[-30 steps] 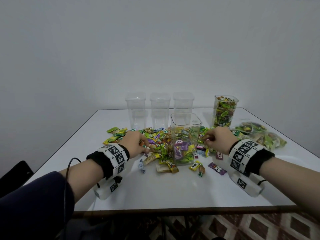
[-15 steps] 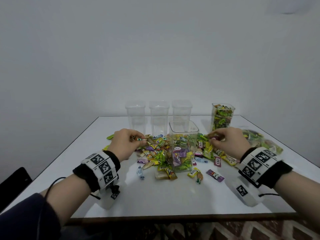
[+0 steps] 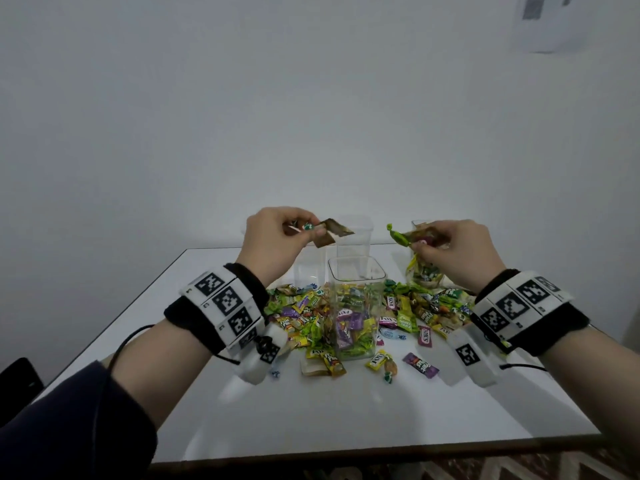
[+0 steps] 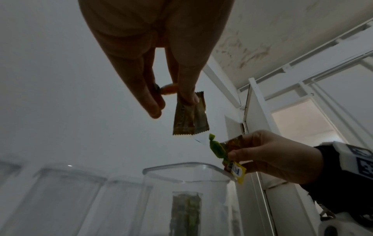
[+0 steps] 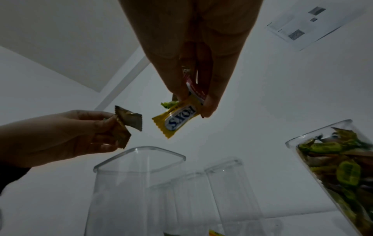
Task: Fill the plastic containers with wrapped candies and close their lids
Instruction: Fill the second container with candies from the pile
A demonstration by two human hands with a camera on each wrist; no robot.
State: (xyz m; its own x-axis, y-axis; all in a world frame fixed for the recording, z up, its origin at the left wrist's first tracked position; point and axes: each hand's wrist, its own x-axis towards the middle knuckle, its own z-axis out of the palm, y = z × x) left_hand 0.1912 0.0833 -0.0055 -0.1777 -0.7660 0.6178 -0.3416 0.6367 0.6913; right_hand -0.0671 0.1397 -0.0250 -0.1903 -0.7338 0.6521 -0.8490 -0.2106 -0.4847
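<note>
An open clear container (image 3: 356,306), roughly half full of wrapped candies, stands mid-table amid a loose candy pile (image 3: 304,313). My left hand (image 3: 277,242) is raised above and left of its mouth and pinches brown-wrapped candies (image 3: 332,232) (image 4: 189,118). To the right of the mouth, my right hand (image 3: 457,251) grips a bunch of candies: a green twist (image 3: 398,235), a yellow one (image 5: 175,119) and a red one. The container's rim (image 4: 181,172) (image 5: 139,158) lies just below both hands.
Empty clear containers (image 3: 355,237) stand at the back of the white table (image 3: 346,410). A full candy container (image 3: 424,271) (image 5: 339,172) stands behind my right hand. Several candies (image 3: 420,364) lie loose in front of the open container.
Both hands have risen from the candy pile with candies pinched in them and now hover above the open container's mouth. The head view has tilted up.
</note>
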